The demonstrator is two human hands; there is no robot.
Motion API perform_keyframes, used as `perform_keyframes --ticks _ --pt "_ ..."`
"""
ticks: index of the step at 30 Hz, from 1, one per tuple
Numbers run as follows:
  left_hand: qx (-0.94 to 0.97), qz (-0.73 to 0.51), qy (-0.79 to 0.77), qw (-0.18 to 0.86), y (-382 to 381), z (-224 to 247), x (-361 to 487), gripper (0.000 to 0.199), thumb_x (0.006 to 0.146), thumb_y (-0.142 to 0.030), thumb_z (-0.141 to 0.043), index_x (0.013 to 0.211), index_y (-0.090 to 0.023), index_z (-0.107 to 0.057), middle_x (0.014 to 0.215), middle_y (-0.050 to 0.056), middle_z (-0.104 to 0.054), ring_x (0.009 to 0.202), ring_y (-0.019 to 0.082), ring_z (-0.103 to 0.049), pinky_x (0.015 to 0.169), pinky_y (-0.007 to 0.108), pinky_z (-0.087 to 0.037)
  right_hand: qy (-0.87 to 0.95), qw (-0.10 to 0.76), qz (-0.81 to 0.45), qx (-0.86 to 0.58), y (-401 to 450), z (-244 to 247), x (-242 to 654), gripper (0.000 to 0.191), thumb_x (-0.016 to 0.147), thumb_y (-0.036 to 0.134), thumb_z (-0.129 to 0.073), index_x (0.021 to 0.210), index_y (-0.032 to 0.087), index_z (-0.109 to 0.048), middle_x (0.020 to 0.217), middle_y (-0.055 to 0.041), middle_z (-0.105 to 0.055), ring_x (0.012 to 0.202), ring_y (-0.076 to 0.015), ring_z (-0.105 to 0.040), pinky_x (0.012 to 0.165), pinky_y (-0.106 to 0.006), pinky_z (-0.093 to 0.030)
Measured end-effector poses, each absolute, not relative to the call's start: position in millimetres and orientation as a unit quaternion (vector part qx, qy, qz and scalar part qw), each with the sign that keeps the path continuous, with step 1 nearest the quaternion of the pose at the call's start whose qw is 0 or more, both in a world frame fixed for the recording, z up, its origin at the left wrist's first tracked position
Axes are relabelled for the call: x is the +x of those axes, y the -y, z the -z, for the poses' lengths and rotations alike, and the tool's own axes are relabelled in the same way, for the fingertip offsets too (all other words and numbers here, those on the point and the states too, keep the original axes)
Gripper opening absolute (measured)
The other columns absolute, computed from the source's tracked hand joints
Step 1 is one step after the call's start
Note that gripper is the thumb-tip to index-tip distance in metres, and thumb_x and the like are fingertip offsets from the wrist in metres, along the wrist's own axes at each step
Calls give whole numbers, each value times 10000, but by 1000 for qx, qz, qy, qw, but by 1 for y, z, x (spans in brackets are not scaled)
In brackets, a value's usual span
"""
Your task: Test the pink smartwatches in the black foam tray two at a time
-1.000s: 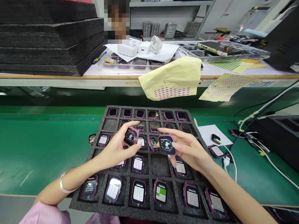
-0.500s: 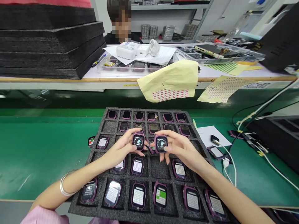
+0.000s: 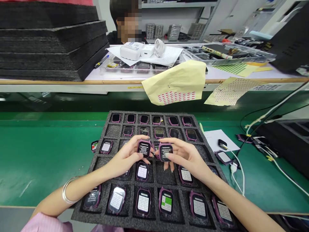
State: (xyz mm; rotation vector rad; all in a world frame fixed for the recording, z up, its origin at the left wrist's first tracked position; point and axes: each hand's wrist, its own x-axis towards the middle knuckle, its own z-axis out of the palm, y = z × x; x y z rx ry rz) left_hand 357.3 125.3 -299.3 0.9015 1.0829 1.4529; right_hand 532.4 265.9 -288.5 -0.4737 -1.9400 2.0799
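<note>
My left hand (image 3: 131,151) is closed around a purple-framed smartwatch (image 3: 144,148) with no strap, thumb at the lower edge of its screen. A second smartwatch (image 3: 165,151) of the same kind is gripped by my right hand (image 3: 184,153), the thumb resting on its screen. Both displays show a dark menu with white text lines. The pair is held side by side over a black foam tray (image 3: 166,174), whose pockets hold several more such watches. Many of these show white grids; one watch (image 3: 166,201) has green cells. Another watch, partly hidden, lies between my hands.
A watch (image 3: 94,146) lies at the tray's left edge. On the right are a white paper (image 3: 220,140), a cabled watch (image 3: 224,158) and white cables. Behind stands a shelf (image 3: 116,82) with stacked black foam (image 3: 43,51), chargers and yellow sticker sheets (image 3: 177,82). A person sits beyond.
The screens of both held watches have switched from a clock face to a text menu. Both hands have shifted only slightly, keeping their hold.
</note>
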Motion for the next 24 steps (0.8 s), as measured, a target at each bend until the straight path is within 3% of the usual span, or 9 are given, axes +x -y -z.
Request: perform_keyframes --ticks 4,11,17,21,24 --pt "381 -605 -444 541 -125 299 357 417 831 -114 -542 1228 -229 -488 1019 52 -597 952 183 -609 769 340 -584 675 135 -706 -166 -266 289 532 334 862 288 -677 1150 156 -574 841 -53 -679 544 -136 -661 450 -206 -510" --pt "367 -611 -451 537 -125 299 359 340 876 -265 -600 1194 -195 -502 976 75 -639 890 191 -647 701 318 -595 714 106 -677 -144 -271 286 538 398 880 389 -644 1193 160 -554 794 -58 -681 573 -163 -659 490 -234 -527" --pt "365 -621 -442 535 -125 300 358 280 880 -247 -601 1145 -184 -538 920 58 -651 858 176 -653 662 287 -600 736 104 -639 -198 -281 280 547 340 925 447 -546 1149 194 -587 778 -33 -645 490 -136 -615 421 -218 -478" --pt "361 -625 -427 545 -124 298 356 278 874 -245 -604 1140 -186 -550 947 75 -670 850 179 -654 659 287 -598 795 86 -560 -217 -302 276 575 520 896 425 -599 1345 204 -455 725 -15 -626 509 -149 -588 484 -257 -483" --pt "365 -625 -413 553 -122 297 354 284 877 -232 -593 1154 -192 -542 949 76 -666 851 179 -658 661 284 -595 858 47 -442 -259 -325 282 603 641 869 408 -629 1417 189 -379 558 53 -490 480 -156 -520 437 -245 -408"
